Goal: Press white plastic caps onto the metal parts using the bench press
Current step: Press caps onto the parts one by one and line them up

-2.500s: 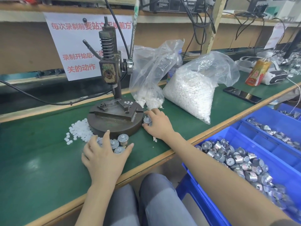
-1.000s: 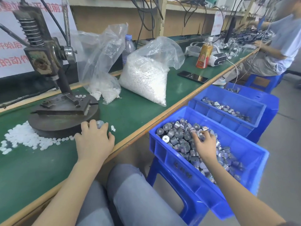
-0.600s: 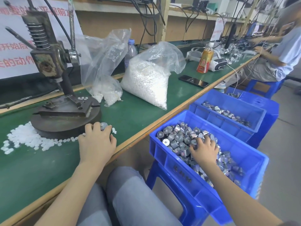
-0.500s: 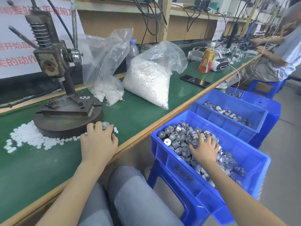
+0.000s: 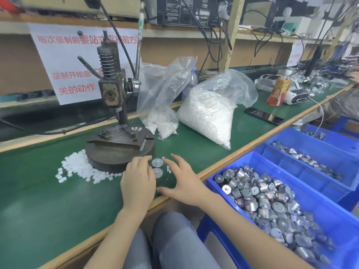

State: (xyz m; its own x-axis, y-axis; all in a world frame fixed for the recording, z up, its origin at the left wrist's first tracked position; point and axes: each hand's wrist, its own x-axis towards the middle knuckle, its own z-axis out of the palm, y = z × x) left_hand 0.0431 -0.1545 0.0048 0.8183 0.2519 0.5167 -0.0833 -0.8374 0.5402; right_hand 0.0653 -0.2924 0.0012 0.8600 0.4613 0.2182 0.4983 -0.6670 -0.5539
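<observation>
The bench press (image 5: 116, 121) stands on its round iron base on the green table (image 5: 38, 200). Loose white plastic caps (image 5: 77, 167) lie in a heap at the left foot of that base. Two round metal parts (image 5: 157, 167) stand on the table just in front of the base. My left hand (image 5: 138, 183) lies flat beside them on the left, fingers straight. My right hand (image 5: 184, 181) is on their right, fingers spread and holding nothing. A blue bin (image 5: 223, 193) beside the table holds several more metal parts (image 5: 268, 200).
Two clear bags of white caps (image 5: 207, 115) sit behind the press on the right. A black phone (image 5: 263, 115) and an orange bottle (image 5: 277, 90) lie farther along. A second blue bin (image 5: 330, 152) stands beyond the first. A paper sign (image 5: 68, 65) hangs behind the press.
My right hand has left the blue bin and come up onto the table beside my left hand. Two metal parts now show between the hands. The camera has swung back toward the press.
</observation>
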